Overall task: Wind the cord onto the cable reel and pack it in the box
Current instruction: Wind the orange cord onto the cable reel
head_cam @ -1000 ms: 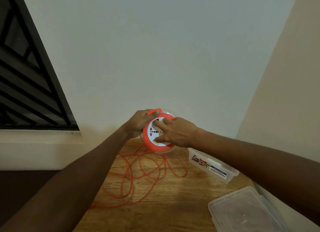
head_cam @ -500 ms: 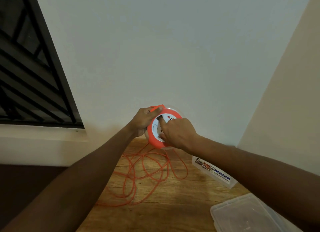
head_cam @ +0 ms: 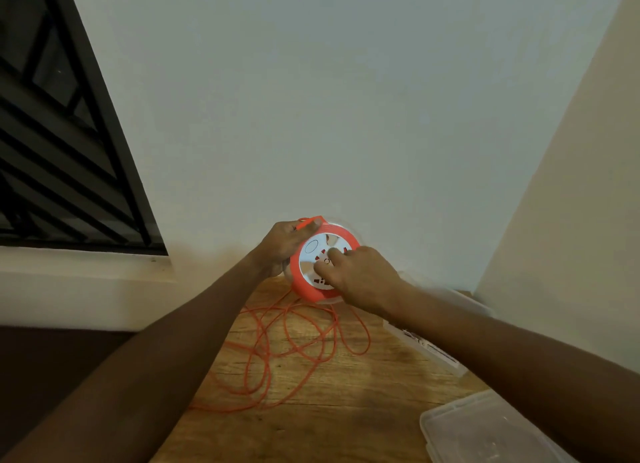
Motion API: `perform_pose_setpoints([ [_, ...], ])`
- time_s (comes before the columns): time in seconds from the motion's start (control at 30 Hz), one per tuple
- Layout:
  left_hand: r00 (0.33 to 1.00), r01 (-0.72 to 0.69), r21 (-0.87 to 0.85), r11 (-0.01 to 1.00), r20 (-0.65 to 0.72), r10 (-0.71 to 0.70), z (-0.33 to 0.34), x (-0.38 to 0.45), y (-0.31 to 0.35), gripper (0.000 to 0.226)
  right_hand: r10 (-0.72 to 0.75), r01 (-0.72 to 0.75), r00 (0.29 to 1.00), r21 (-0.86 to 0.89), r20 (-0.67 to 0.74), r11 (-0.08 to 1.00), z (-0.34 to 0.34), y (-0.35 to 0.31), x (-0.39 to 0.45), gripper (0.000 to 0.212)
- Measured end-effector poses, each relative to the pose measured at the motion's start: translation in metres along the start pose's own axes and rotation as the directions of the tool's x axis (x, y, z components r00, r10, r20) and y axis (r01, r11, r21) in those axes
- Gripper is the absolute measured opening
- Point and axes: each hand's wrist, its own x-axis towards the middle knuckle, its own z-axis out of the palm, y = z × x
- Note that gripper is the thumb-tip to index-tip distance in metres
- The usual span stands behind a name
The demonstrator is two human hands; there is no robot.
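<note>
Orange cable reel [head_cam: 320, 262] in both hands, box [head_cam: 434, 345] label illegible

Pale wall [head_cam: 346, 99], perhaps barred window [head_cam: 52, 151]

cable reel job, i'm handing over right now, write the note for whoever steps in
Left hand: grips the cable reel at its upper left rim, held above the table.
Right hand: fingers on the reel's white face, as if turning it.
Cord: mostly loose, in loops on the table under the reel.
Box: clear, open, to the right, partly behind the right arm. Lid: lies separately at near right.
Done: winding under way at most.
Left: wind in the loops, put the reel in the box.
</note>
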Motion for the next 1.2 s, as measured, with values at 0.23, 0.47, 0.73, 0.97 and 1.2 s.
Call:
perform_pose_setpoints([
  [0.23, 0.993, 0.011, 0.065, 0.998, 0.113, -0.018, 0.006, -0.004, 0.0, 0.031, -0.39, 0.427, 0.888, -0.125, 0.243, 0.896, -0.006, 0.029, 0.005, 0.048],
  [0.47, 0.992, 0.021, 0.051, 0.998, 0.126, -0.027, 0.009, -0.003, 0.009, 0.028, -0.456, 0.545, 0.822, -0.24, 0.342, 0.803, -0.019, 0.018, 0.01, 0.04],
  [0.73, 0.992, 0.019, 0.157, 0.987, 0.124, -0.039, 0.001, -0.005, 0.012, 0.025, -0.319, 0.42, 0.869, -0.226, 0.377, 0.879, -0.017, 0.008, 0.011, 0.054],
  [0.97, 0.996, -0.004, 0.025, 1.0, 0.085, 0.001, 0.0, -0.005, 0.01, 0.037, -0.158, 0.245, 0.947, -0.312, 0.28, 0.918, -0.019, 0.005, 0.015, 0.065],
  [1.2, 0.998, -0.031, 0.048, 0.998, 0.06, 0.028, 0.005, -0.006, 0.017, 0.042, -0.089, 0.154, 0.974, -0.324, 0.208, 0.933, -0.021, 0.005, 0.012, 0.072],
])
